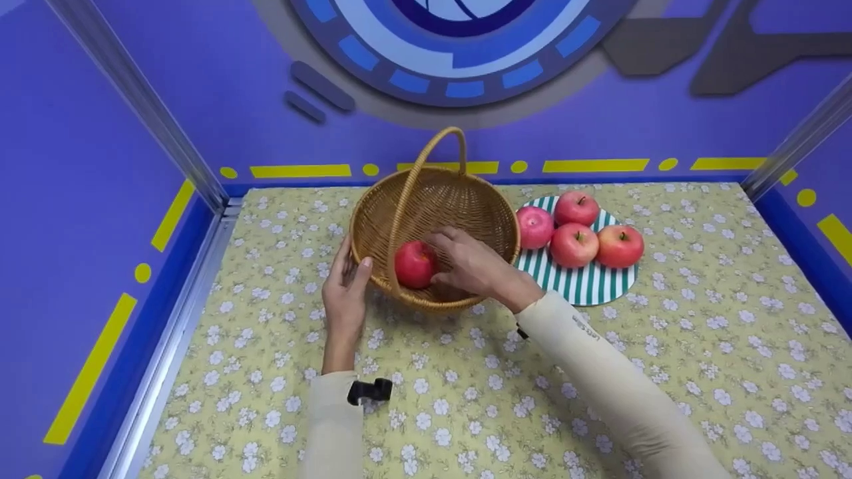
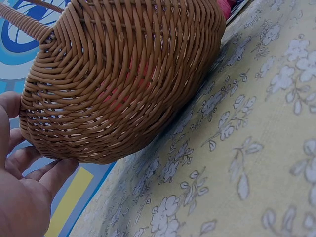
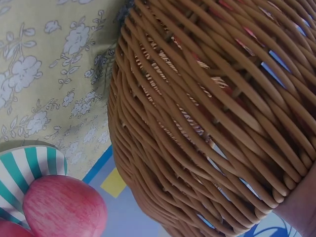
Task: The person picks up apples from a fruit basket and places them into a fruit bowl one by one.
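Note:
A brown wicker basket (image 1: pixel 436 303) with an arched handle tilts toward the camera. My left hand (image 1: pixel 346 293) grips its left rim, thumb over the edge and fingers outside. Inside lies a red apple (image 1: pixel 414 266), close to the near wall; red shows through the weave in the left wrist view. My right hand (image 1: pixel 469 263) reaches into the basket beside this apple, its thumb and fingers spread apart near the apple's right side. The basket wall (image 3: pixel 212 113) hides most of that hand in the right wrist view.
Right of the basket, several apples (image 1: pixel 574 245) sit on a green-and-white striped round plate (image 1: pixel 586 293). A floral cloth (image 1: pixel 426 412) covers the table. Blue-purple panels (image 1: pixel 200 100) stand at the back and both sides.

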`<state>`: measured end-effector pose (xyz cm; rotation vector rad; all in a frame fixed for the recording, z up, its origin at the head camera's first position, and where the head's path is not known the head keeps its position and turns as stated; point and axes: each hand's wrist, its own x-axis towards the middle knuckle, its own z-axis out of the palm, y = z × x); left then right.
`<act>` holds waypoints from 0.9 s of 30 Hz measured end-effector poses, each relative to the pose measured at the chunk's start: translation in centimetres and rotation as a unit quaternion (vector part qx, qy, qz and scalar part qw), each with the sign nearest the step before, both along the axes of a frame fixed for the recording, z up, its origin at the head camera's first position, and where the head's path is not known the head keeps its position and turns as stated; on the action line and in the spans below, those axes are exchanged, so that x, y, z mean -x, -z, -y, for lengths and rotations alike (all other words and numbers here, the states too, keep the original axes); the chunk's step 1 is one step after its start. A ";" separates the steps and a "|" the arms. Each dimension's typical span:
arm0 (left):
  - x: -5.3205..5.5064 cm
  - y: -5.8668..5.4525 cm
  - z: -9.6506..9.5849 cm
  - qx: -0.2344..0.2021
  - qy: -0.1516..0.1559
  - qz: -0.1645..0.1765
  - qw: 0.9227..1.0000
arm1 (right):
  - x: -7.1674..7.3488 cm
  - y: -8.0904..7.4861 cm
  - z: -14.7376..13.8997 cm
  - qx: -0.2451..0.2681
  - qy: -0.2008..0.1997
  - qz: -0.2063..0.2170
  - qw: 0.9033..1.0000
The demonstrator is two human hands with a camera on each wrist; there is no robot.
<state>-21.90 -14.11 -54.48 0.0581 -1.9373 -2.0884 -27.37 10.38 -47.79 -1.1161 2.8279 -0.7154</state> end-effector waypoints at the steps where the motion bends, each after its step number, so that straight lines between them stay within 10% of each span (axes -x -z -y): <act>1: 0.0 0.0 0.0 -0.003 0.000 0.001 1.000 | 0.0 0.0 0.1 -0.004 -0.002 0.002 1.000; 27: 0.0 0.0 0.1 -0.012 -0.008 0.009 1.000 | 1.5 0.5 2.3 -0.041 -0.036 0.038 0.998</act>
